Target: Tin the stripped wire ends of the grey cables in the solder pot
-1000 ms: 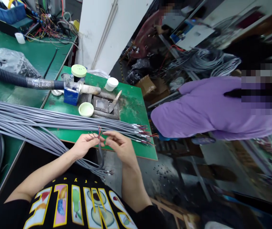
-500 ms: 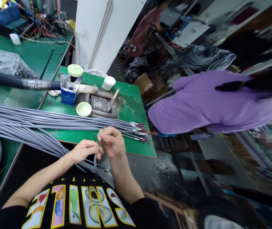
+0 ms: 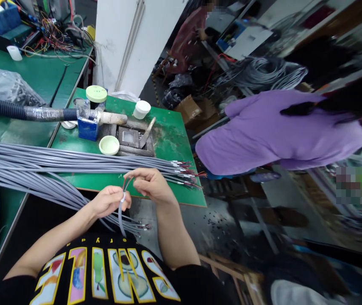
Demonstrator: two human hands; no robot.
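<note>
My left hand (image 3: pixel 111 200) is closed around the end of a grey cable (image 3: pixel 121 220), just at the white band where its sheath stops. Thin red and dark wires (image 3: pixel 125 183) fan upward from that end. My right hand (image 3: pixel 151 183) has its thumb and index finger at the tips of these wires, pinching them. Beyond both hands, a bundle of grey cables (image 3: pixel 104 163) lies across the green table, with stripped wire ends (image 3: pixel 185 171) at the right. More cables (image 3: pixel 73 192) hang down behind my left forearm.
A solder pot (image 3: pixel 130 137) with a scraper (image 3: pixel 147 133) sits on the table (image 3: pixel 171 131). Around it are a pale green dish (image 3: pixel 109 145), a white tub (image 3: pixel 142 109) and a hose (image 3: pixel 47 113). A person in purple (image 3: pixel 279 131) is at the right.
My right hand has moved slightly right and apart from my left hand. The wires now show spread between the hands, and the white band is visible. The view has shifted a little.
</note>
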